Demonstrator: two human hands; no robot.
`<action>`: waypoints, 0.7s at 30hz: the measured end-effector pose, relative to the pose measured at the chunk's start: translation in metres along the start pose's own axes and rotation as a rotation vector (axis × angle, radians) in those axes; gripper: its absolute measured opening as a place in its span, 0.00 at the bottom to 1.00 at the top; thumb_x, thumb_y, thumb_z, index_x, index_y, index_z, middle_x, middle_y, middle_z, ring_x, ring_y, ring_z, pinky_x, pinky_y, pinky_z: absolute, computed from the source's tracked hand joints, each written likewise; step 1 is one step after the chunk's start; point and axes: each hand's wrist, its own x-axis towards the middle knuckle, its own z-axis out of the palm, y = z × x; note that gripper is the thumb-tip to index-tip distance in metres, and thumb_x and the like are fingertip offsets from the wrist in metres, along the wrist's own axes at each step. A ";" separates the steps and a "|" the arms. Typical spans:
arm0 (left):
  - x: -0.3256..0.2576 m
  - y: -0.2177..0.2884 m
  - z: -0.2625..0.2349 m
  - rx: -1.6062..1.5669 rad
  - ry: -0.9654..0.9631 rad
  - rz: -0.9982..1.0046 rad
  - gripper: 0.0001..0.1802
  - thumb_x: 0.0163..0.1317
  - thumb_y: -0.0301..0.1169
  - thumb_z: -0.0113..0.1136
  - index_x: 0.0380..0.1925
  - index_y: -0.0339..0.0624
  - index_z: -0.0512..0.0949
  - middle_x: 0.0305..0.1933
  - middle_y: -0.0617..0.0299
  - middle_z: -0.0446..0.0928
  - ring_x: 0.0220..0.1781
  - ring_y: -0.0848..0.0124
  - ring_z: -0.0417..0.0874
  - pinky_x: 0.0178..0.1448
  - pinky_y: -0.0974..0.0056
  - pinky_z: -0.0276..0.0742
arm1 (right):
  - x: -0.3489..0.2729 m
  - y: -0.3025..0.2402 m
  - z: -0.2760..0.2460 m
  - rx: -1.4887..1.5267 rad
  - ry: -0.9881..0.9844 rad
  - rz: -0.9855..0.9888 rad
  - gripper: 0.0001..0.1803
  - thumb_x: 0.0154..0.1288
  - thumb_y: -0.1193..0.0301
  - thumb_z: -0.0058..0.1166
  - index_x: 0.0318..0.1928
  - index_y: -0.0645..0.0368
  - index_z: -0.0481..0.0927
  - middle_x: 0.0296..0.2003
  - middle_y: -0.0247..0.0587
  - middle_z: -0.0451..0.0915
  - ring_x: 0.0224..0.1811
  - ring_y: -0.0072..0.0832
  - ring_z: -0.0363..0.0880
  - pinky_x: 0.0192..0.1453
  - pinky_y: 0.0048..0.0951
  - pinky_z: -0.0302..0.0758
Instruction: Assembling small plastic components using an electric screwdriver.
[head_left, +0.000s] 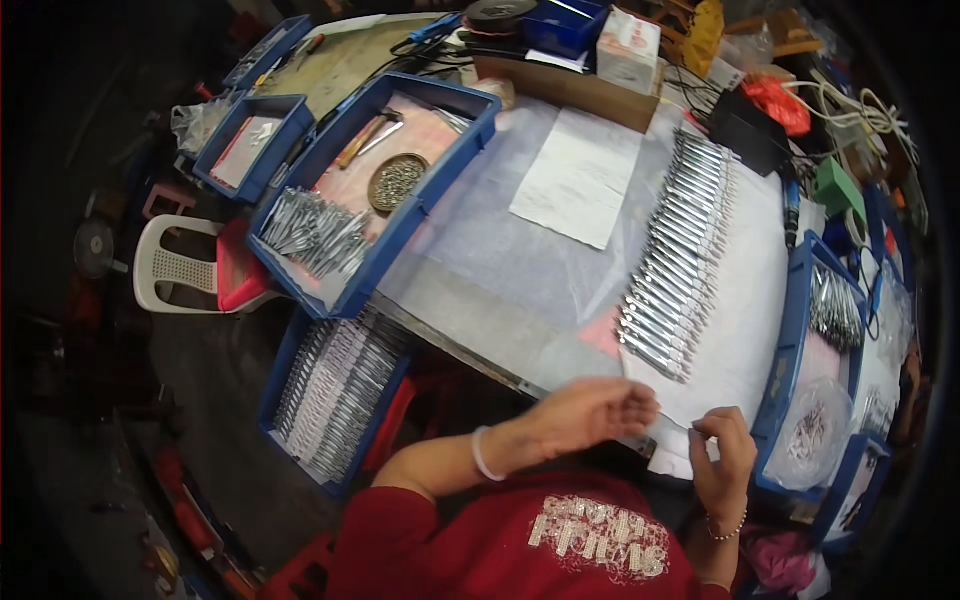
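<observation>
My left hand (pixel 603 412) is held over the table's near edge, fingers loosely bent and slightly blurred, with nothing visible in it. To its right is my right hand (pixel 726 452), its fingers curved and its thumb apart from them; I see nothing held. Both are nearest the white sheet (pixel 755 300). On that sheet a long row of slim shiny metal rods (pixel 668 270) lies side by side, beyond my hands. The low end of the white sheet hangs near my right fingers. A pink patch (pixel 602 332) shows beside the row.
At left, a blue tray (pixel 345 300) holds loose metal rods, a hammer (pixel 365 140) and a round dish of small parts (pixel 398 183). Below it stands a crate (pixel 272 400) of stacked rods. Another blue tray (pixel 765 440) is at right. White paper (pixel 580 175) lies mid-table; a plastic chair (pixel 175 290) stands left.
</observation>
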 end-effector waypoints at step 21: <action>-0.093 0.357 -0.088 1.709 1.149 0.593 0.28 0.63 0.45 0.54 0.48 0.27 0.76 0.46 0.47 0.80 0.47 0.59 0.81 0.53 0.62 0.74 | -0.021 0.000 0.008 0.062 -0.131 0.123 0.08 0.51 0.86 0.54 0.32 0.64 0.73 0.27 0.46 0.73 0.27 0.37 0.74 0.32 0.31 0.70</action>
